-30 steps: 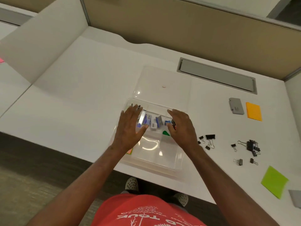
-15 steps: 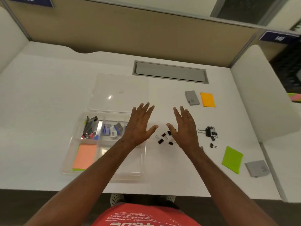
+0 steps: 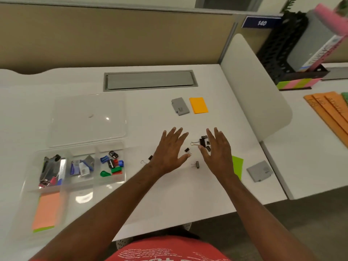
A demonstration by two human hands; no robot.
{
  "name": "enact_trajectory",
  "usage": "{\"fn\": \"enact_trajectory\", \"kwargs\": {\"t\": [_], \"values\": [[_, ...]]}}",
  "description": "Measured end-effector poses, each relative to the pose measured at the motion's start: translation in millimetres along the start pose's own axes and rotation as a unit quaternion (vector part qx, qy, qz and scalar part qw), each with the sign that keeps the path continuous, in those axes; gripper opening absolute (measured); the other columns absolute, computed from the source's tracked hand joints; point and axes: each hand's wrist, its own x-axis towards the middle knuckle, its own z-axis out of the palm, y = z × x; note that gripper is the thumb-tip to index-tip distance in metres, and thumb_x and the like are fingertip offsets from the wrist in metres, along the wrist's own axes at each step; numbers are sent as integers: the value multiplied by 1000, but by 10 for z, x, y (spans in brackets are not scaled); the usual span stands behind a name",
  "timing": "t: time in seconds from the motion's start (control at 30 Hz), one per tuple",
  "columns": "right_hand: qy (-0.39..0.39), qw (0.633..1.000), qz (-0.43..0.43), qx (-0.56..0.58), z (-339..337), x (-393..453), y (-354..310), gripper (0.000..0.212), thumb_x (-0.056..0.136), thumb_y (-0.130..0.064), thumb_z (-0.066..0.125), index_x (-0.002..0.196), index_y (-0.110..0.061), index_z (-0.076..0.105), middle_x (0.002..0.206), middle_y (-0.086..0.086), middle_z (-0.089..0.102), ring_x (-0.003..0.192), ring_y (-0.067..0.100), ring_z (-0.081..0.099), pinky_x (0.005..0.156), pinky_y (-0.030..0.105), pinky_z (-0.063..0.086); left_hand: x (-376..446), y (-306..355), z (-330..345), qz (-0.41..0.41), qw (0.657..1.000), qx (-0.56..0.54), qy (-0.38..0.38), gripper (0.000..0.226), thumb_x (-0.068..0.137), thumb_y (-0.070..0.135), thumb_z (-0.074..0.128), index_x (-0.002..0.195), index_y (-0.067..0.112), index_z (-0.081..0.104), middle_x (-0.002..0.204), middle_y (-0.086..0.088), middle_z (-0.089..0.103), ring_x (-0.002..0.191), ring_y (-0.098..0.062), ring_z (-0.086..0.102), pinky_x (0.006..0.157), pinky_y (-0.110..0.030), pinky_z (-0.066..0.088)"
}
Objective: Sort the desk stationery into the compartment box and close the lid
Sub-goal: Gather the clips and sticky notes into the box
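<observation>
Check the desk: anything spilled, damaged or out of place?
Nothing damaged. Binder clips lie scattered on the desk between the open hands, not in the box. Its lid lies flat behind it.

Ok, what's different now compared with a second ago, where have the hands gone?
Both hands left the compartment box and moved right across the desk. The left hand and right hand now hover open over the loose binder clips, holding nothing. The view swung right with them. The lid lies behind the box, and the orange notes and green notes have not moved.
</observation>
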Motion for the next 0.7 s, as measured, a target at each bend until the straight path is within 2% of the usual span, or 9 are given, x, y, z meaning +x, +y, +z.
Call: {"fn": "enact_trajectory", "kwargs": {"t": [0.23,0.4,0.7], "values": [[38,998,41,0,-100,-63,664,65,98,-47,52,154,-20,34,161,11,28,150,28,24,119,45,27,310,563,428,58,996,6,-67,77,94,55,50,156,19,23,164,-7,17,153,-27,7,124,-51,4],[28,998,52,-3,-134,4,1062,67,97,-57,38,154,-22,32,162,10,28,150,27,23,119,42,24,512,908,696,94,989,16,-111,79,93,55,50,157,18,21,164,-9,19,152,-30,9,123,-52,3],[19,999,33,14,-138,327,1468,61,99,-48,49,152,-21,37,159,12,32,148,30,28,118,45,28,766,1275,1024,115,973,67,-191,92,86,58,60,156,14,18,162,-13,22,152,-33,6,121,-58,2]]}}
